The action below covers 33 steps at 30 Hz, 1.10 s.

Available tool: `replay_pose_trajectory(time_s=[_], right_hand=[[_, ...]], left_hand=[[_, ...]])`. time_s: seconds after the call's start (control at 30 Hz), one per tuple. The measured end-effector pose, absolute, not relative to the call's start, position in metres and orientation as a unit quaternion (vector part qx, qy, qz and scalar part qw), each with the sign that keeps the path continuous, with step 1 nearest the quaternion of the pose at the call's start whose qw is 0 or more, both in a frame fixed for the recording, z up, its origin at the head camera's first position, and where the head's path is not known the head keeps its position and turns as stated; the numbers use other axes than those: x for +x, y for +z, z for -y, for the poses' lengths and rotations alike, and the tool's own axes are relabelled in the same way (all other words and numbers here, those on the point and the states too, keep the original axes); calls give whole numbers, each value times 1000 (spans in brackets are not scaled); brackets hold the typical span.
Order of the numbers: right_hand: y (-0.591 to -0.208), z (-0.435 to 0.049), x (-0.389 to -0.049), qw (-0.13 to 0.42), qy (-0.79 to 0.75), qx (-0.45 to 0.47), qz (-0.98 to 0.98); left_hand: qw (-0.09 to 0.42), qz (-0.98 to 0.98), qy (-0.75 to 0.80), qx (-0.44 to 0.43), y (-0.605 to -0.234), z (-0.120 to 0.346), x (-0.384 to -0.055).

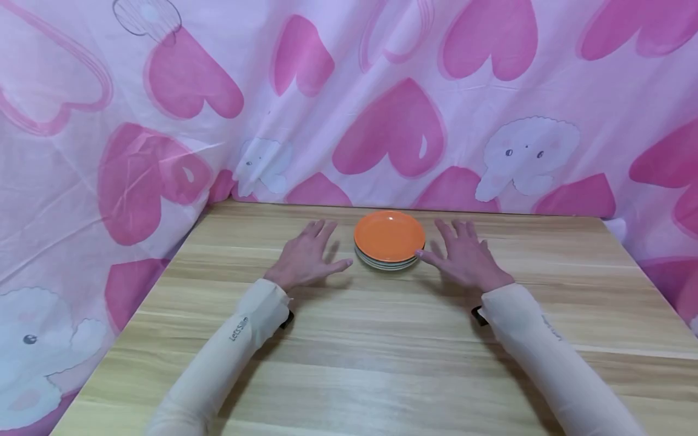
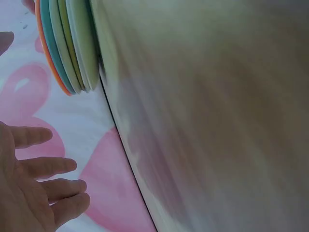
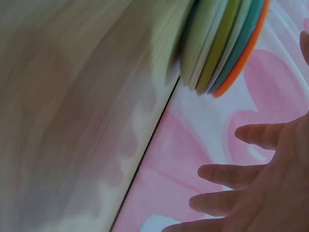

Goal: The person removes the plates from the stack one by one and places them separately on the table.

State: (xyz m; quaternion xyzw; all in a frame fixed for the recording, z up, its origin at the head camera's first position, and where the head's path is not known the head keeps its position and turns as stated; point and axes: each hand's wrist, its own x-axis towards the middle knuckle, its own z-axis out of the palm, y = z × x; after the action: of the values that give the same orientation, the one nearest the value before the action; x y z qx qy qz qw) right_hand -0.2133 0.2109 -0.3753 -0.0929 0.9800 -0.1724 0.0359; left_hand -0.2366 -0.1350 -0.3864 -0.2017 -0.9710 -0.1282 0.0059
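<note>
A stack of several plates (image 1: 388,264) stands on the wooden table, toward its back edge. The top plate is orange (image 1: 389,235); both wrist views show teal, olive-yellow and pale rims (image 2: 84,46) beneath it. To the left of the stack, my left hand (image 1: 306,257) hovers with fingers spread and its thumb pointing at the plates. My right hand (image 1: 466,254) is on the other side, fingers also spread, and its thumb tip overlaps the orange rim in the head view. Neither hand grips anything.
The wooden table (image 1: 360,357) reaches back to a pink curtain (image 1: 349,121) printed with hearts and white cartoon animals. The same cloth hangs along the left side and at the right. Long pale sleeves cover both forearms, with a dark band at each wrist.
</note>
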Motion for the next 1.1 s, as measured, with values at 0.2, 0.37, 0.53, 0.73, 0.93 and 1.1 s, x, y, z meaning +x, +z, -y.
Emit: replay_pose_trajectory(time_s=[0.2, 0.37, 0.53, 0.73, 0.93, 1.1], right_hand=[[-375, -204, -217, 69, -248, -92, -962], [-378, -201, -221, 53, -318, -96, -942], [-382, -200, -224, 69, -398, -68, -912], [-385, -194, -229, 81, -437, -40, -895], [-387, -189, -232, 93, -466, -23, -880], [-386, -187, -234, 102, -469, -13, -878]], left_hand=[[-1, 964, -169, -207, -385, 124, -241], [-11, 955, -219, -200, -388, 119, -244], [-30, 951, -247, -181, -390, 113, -246], [-50, 947, -267, -170, -386, 107, -248], [-68, 933, -304, -182, -384, 97, -250], [-102, 910, -363, -174, -381, 92, -253]])
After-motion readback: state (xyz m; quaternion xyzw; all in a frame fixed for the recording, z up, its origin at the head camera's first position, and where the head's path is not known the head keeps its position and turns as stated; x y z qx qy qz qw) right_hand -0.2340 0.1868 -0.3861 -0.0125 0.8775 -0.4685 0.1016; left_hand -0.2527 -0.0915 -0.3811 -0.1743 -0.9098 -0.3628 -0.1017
